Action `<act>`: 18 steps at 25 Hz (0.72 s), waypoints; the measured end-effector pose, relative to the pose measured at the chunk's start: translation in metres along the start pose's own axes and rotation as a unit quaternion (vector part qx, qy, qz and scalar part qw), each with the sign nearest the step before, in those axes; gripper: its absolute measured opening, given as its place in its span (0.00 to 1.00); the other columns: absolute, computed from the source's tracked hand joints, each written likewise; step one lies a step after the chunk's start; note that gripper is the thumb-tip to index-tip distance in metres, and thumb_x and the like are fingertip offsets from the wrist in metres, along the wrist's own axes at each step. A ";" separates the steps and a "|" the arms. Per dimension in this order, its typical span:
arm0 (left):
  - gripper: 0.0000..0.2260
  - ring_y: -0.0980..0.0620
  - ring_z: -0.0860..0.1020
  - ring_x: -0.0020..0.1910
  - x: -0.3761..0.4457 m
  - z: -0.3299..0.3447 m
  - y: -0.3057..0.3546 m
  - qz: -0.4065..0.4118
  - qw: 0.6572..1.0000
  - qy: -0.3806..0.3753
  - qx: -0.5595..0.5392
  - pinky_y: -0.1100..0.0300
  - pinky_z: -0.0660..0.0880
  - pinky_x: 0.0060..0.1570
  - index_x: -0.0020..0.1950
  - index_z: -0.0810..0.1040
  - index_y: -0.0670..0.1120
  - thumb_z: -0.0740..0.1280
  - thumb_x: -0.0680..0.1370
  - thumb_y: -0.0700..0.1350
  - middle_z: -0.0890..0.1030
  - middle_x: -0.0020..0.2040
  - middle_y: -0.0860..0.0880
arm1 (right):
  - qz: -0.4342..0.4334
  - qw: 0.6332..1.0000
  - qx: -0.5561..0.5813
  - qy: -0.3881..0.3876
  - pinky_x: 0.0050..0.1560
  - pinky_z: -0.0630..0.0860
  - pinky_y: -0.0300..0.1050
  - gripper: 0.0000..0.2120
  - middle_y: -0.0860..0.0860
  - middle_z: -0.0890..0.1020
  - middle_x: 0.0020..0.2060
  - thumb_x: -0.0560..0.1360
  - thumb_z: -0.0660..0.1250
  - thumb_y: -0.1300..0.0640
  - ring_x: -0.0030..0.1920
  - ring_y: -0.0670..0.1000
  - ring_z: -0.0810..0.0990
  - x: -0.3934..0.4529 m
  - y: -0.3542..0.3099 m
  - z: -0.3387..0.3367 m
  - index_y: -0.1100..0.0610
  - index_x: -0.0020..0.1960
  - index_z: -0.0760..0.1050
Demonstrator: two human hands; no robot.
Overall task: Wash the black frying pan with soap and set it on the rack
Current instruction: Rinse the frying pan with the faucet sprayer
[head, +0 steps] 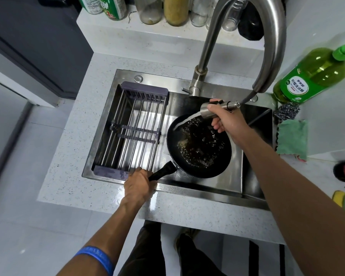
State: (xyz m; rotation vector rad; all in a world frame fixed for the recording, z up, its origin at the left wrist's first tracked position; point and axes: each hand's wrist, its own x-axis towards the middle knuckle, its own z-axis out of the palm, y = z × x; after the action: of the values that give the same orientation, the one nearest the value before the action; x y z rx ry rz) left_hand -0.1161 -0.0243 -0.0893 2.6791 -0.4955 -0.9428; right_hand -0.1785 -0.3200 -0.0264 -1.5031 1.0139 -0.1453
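Speckled white counter [72, 176] is framing a steel sink [207, 191], and we are standing over it with water running. Our left hand [138, 185] is gripping the handle of the black frying pan [199, 146], fingers curled tight around it at the sink's near edge. The pan is sitting low in the sink basin, just right of the dish rack [131, 128] that is spanning the sink's left part. Our right hand [225, 118] is gripping the pull-out spray head [217, 109], fingers wrapped around its barrel, and it is sending a stream onto the pan's far-left inner wall; water is pooling and bubbling across the pan floor.

We judge this to be a wetting or rinsing stage, though we cannot tell which. The green dish-soap bottle [311, 76] is standing on the counter right of the sink, with a steel scourer [287, 112] and a green cloth [292, 139] in front of it, none in hand. Placing the pan on the rack is not yet done; the rack is holding nothing.
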 end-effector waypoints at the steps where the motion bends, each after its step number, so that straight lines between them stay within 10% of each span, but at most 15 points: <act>1: 0.10 0.57 0.71 0.40 0.000 0.000 0.000 -0.004 1.000 0.001 -0.005 0.67 0.65 0.37 0.56 0.79 0.50 0.72 0.75 0.47 0.72 0.43 0.56 | -0.004 1.000 -0.006 0.008 0.28 0.72 0.39 0.14 0.53 0.79 0.30 0.76 0.70 0.47 0.29 0.48 0.76 0.001 -0.002 -0.002 0.56 0.53 0.81; 9: 0.11 0.61 0.70 0.34 0.002 0.003 -0.003 -0.013 1.000 -0.001 -0.012 0.71 0.60 0.27 0.56 0.79 0.51 0.72 0.75 0.49 0.71 0.38 0.58 | -0.035 0.997 -0.051 0.052 0.29 0.72 0.36 0.15 0.49 0.77 0.30 0.74 0.71 0.54 0.28 0.44 0.74 0.006 -0.005 -0.025 0.50 0.61 0.78; 18: 0.11 0.52 0.76 0.42 0.005 0.004 -0.004 0.016 0.999 -0.009 0.037 0.59 0.71 0.41 0.56 0.80 0.50 0.72 0.75 0.51 0.77 0.40 0.53 | -0.060 0.964 -0.241 0.092 0.45 0.77 0.54 0.13 0.55 0.82 0.35 0.66 0.68 0.50 0.42 0.56 0.81 0.002 0.002 -0.056 0.60 0.39 0.77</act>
State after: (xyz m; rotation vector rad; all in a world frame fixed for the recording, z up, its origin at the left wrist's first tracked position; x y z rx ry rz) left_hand -0.1146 -0.0229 -0.0966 2.7212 -0.5879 -0.9588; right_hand -0.2127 -0.3625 -0.0156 -2.0251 1.1601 -0.1307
